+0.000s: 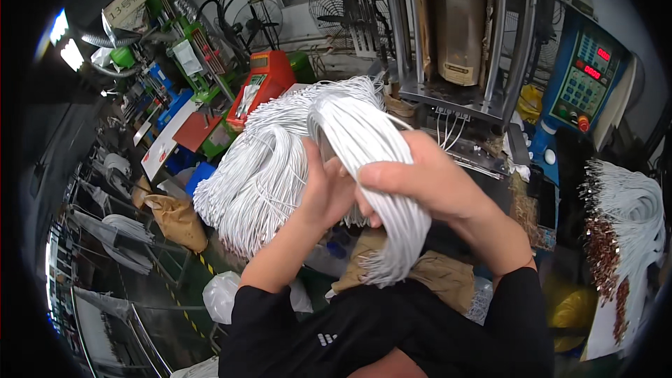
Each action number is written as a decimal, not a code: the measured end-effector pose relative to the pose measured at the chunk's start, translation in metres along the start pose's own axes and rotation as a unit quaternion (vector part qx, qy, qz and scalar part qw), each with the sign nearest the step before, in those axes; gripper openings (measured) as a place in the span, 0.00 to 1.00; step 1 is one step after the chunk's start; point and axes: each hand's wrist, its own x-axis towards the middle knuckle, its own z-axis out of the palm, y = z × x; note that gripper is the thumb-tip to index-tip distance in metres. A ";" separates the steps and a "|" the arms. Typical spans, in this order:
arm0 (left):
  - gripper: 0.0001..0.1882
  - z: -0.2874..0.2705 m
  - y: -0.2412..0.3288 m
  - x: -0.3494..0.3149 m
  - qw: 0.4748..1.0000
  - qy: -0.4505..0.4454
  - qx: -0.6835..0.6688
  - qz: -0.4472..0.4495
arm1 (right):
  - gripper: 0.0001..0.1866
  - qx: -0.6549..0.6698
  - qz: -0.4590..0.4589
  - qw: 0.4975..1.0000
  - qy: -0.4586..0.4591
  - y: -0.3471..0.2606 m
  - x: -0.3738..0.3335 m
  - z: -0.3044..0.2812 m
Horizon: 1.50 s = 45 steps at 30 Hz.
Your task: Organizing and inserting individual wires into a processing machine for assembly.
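Note:
A thick looped bundle of white cables (374, 133) hangs in front of me, its cut ends dangling near my shirt. My right hand (413, 175) is closed around it, thumb across the front. My left hand (325, 185) is just left of the bundle, thumb raised and apart from the fingers. Those fingers pass partly behind the cables, so their tips are hidden. Behind and left of my hands lies a large heap of white cable bundles (262, 175), with reddish-brown ends along its lower edge.
A press machine (462, 21) stands ahead, several white wires at its base. At right are a blue control panel (584, 77) with red digits and another cable pile (630, 217). Left are an orange-red device (269, 80), green machines (199, 56) and a brown sack (175, 220).

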 end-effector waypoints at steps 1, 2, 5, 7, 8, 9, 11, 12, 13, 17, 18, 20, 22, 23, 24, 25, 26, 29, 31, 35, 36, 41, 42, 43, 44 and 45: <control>0.68 -0.004 -0.004 0.009 0.997 0.015 -0.071 0.013 | 0.19 -0.019 -0.006 1.000 0.009 0.005 -0.002 0.002; 0.68 -0.007 -0.006 0.017 0.989 0.029 -0.142 0.026 | 0.19 -0.020 -0.007 1.000 0.008 0.011 -0.006 0.002; 0.67 0.022 0.043 0.029 0.979 -0.005 -0.188 0.085 | 0.17 -0.136 -0.083 0.987 0.002 0.029 -0.022 0.000; 0.59 0.026 0.077 0.039 0.966 -0.086 -0.110 0.219 | 0.17 -0.250 -0.125 0.960 0.033 0.026 -0.040 0.006; 0.59 0.035 0.092 0.033 0.965 -0.075 -0.109 0.225 | 0.18 -0.354 -0.163 0.919 0.056 0.026 -0.045 0.005; 0.50 0.049 0.109 0.025 0.961 -0.075 -0.078 0.254 | 0.18 -0.452 -0.200 0.866 0.078 0.025 -0.049 0.004; 0.40 0.088 0.129 0.018 0.956 -0.085 -0.056 0.275 | 0.28 -0.345 -0.193 0.895 0.208 0.007 -0.079 0.002; 0.35 0.107 0.134 0.016 0.959 -0.113 -0.043 0.255 | 0.28 -0.346 -0.191 0.894 0.210 0.000 -0.073 0.000; 0.30 0.127 0.136 0.022 0.961 -0.152 -0.032 0.229 | 0.30 -0.339 -0.384 0.819 0.258 -0.013 -0.060 -0.010; 0.27 0.138 0.142 0.036 0.953 -0.185 -0.005 0.239 | 0.30 -0.212 -0.239 0.947 -0.028 0.019 -0.015 -0.022; 0.28 0.139 0.145 0.038 0.947 -0.192 0.002 0.257 | 0.28 -0.039 -0.111 0.979 -0.165 0.039 -0.004 -0.023; 0.28 0.139 0.156 0.033 0.941 -0.199 -0.021 0.273 | 0.28 -0.081 -0.076 0.978 -0.177 0.072 0.000 -0.027; 0.28 0.126 0.167 0.027 0.928 -0.210 -0.061 0.303 | 0.23 -0.060 -0.033 0.978 -0.199 0.115 -0.009 -0.032; 0.28 0.113 0.176 0.025 0.927 -0.199 -0.055 0.313 | 0.21 -0.068 0.003 0.980 -0.186 0.133 -0.016 -0.034; 0.27 0.098 0.184 0.029 0.916 -0.250 -0.096 0.300 | 0.20 -0.077 0.040 0.981 -0.176 0.150 -0.028 -0.039; 0.26 0.081 0.194 0.026 0.902 -0.290 -0.128 0.293 | 0.21 -0.056 0.072 0.976 -0.196 0.162 -0.043 -0.050; 0.25 0.058 0.202 0.029 0.883 -0.339 -0.159 0.284 | 0.22 -0.040 0.102 0.972 -0.210 0.170 -0.053 -0.061; 0.28 0.035 0.163 0.033 0.959 -0.039 -0.142 0.241 | 0.35 0.185 0.217 0.931 -0.228 0.186 -0.097 -0.062; 0.27 0.024 0.127 0.043 0.958 -0.019 -0.187 0.216 | 0.24 0.105 0.239 0.948 0.184 0.178 -0.143 0.004; 0.29 -0.047 0.094 0.088 0.944 0.014 -0.286 0.164 | 0.29 0.144 0.216 0.962 0.081 0.209 -0.124 -0.013; 0.29 -0.077 0.095 0.100 0.951 0.034 -0.266 0.155 | 0.31 0.161 0.204 0.964 0.056 0.219 -0.114 -0.019; 0.34 -0.195 0.137 0.171 0.962 0.195 -0.167 0.094 | 0.44 0.162 0.197 0.965 -0.052 0.281 -0.020 -0.065; 0.36 -0.209 0.155 0.184 0.970 0.169 -0.146 0.098 | 0.42 0.151 0.183 0.971 -0.043 0.277 0.011 -0.058; 0.38 -0.224 0.169 0.194 0.976 0.142 -0.125 0.103 | 0.42 0.155 0.188 0.969 -0.044 0.267 0.029 -0.057; 0.38 -0.238 0.174 0.200 0.976 0.148 -0.127 0.099 | 0.40 0.131 0.177 0.975 -0.021 0.255 0.043 -0.057; 0.39 -0.251 0.169 0.212 0.983 0.101 -0.128 0.087 | 0.38 0.104 0.165 0.981 0.009 0.244 0.049 -0.064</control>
